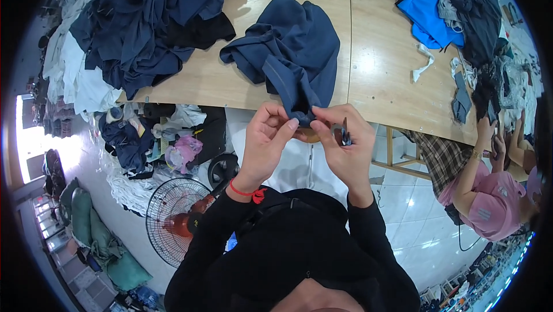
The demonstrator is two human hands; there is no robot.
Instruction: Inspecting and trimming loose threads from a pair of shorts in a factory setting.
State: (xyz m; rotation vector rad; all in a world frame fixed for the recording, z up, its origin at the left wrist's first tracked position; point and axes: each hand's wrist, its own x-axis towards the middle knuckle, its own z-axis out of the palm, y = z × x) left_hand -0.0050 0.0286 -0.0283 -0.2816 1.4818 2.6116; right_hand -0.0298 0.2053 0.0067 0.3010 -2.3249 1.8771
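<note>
- Wooden table (380, 53) has piles of clothes.
- Left hand (266, 142) pinches the dark blue garment (294, 53).
- Right hand (345, 139) pinches it too, holding small snips (344, 134).

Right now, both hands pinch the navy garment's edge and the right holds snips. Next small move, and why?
Probably bring the small snips in the right hand to the pinched fold of the navy garment. The left hand already pulls that edge taut at the table edge, and the blades sit just beside it. What is being trimmed there is too small to see.
</note>
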